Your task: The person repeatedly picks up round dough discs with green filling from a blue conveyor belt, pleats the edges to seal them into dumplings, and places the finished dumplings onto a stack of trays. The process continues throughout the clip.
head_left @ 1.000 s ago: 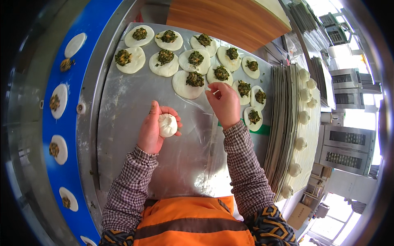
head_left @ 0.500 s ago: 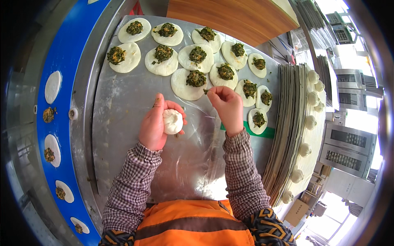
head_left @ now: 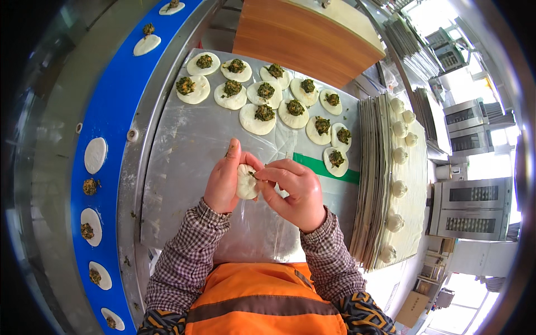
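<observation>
My left hand (head_left: 221, 180) cradles a pleated white dough bun (head_left: 245, 188), its fingers curled around the far side and the thumb pointing up. Against the bun's top, my right hand (head_left: 296, 192) pinches a small dark bit of green filling (head_left: 253, 174) between thumb and fingertips. Farther off on the metal table, flat dough rounds lie in loose rows, such as one wrapper (head_left: 255, 127) near the middle. Each carries a mound of chopped green filling (head_left: 264, 113).
Along the left runs a blue conveyor belt (head_left: 120, 84) with more dough rounds and filling. To the right, finished buns (head_left: 399, 188) sit on a stack of cloth-covered boards (head_left: 371, 195). A green strip (head_left: 349, 175) crosses the metal table (head_left: 178, 151). A wooden cabinet (head_left: 301, 42) stands beyond.
My right hand has come down and left from beside the dough rounds to the bun, bringing the green bit to its top. The whole view has shifted, and the belt's dough has moved.
</observation>
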`<move>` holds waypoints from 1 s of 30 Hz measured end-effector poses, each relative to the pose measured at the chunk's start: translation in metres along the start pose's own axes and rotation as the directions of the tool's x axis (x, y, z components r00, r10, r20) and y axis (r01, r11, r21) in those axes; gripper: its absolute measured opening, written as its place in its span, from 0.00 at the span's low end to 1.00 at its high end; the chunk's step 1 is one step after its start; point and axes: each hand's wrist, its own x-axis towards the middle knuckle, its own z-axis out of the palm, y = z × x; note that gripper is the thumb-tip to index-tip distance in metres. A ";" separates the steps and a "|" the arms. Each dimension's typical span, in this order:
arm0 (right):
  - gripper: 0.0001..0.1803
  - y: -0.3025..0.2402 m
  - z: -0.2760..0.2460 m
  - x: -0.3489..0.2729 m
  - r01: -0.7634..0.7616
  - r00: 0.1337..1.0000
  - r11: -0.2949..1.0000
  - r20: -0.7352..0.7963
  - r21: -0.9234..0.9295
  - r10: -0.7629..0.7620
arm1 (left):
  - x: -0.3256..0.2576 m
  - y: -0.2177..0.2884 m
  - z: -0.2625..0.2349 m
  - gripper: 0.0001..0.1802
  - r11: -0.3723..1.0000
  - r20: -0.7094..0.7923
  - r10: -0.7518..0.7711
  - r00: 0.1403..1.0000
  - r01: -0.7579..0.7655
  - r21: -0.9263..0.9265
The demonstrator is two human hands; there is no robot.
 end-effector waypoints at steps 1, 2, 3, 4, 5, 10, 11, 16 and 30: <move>0.09 -0.007 0.001 -0.004 -0.011 1.000 1.000 0.017 0.017 0.011 | -0.006 0.000 0.001 0.38 1.000 0.007 0.026 1.000 -0.026 -0.008; 0.09 -0.011 0.002 -0.006 0.028 0.999 0.999 0.024 -0.021 -0.028 | -0.012 -0.001 0.002 0.38 0.997 0.029 0.073 0.997 -0.072 -0.024; 0.10 -0.015 0.003 -0.009 0.098 0.995 0.993 0.006 -0.065 -0.098 | -0.017 -0.002 0.002 0.38 0.996 0.003 0.091 0.996 -0.091 0.025; 0.10 -0.019 0.005 -0.012 0.151 0.988 0.983 -0.002 -0.109 -0.152 | -0.021 -0.002 0.002 0.38 0.990 -0.008 0.128 0.992 -0.127 0.065; 0.11 -0.022 0.006 -0.016 0.199 0.979 0.968 -0.009 -0.152 -0.203 | -0.025 -0.003 0.002 0.38 0.983 -0.026 0.153 0.988 -0.149 0.110; 0.32 -0.047 0.000 -0.044 0.032 0.992 0.984 -0.127 0.175 -0.010 | -0.048 -0.008 0.010 0.36 0.981 0.055 0.196 0.979 -0.196 0.004; 0.34 -0.054 -0.004 -0.051 -0.042 0.996 0.982 -0.067 0.182 0.055 | -0.053 -0.009 0.015 0.36 0.979 0.090 0.203 0.975 -0.203 -0.010; 0.37 -0.073 -0.038 -0.075 -0.189 0.975 0.982 -0.124 -0.006 0.187 | -0.054 -0.020 0.076 0.41 0.978 0.182 0.207 0.961 -0.207 -0.020; 0.26 0.092 -0.356 -0.171 -0.629 0.680 0.775 -0.526 -0.062 0.511 | 0.003 -0.064 0.099 0.40 0.967 0.182 -0.025 0.983 -0.022 0.254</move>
